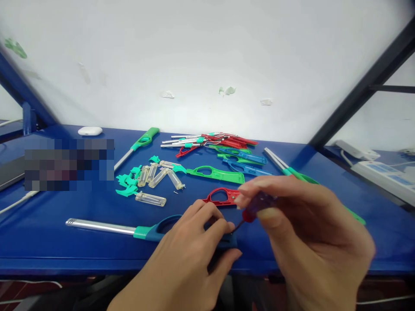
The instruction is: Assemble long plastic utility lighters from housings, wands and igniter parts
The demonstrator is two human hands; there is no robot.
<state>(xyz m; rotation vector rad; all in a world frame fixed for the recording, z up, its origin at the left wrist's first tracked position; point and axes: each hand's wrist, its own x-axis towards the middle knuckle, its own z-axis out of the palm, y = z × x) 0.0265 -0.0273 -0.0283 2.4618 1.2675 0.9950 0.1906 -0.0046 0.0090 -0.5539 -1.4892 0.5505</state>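
Observation:
My left hand (pixel 188 255) lies near the front edge of the blue table (pixel 65 242), fingers curled down on the handle of a dark blue long-nosed lighter (pixel 129 229) with a teal collar and a silver tube pointing left. My right hand (pixel 311 233) pinches a small red-handled screwdriver (pixel 256 207), whose thin tip reaches the lighter's handle beside my left fingertips. A red handle shell (pixel 222 196) lies just behind both hands.
Several clear fuel tanks (pixel 151 198) and teal clips (pixel 128 183) lie left of centre. A green handle shell (pixel 214 173), a finished green lighter (pixel 139 144) and a pile of red, green and blue parts (pixel 227 147) sit farther back. White earbud case (pixel 90 130) back left; power strip (pixel 385 177) right.

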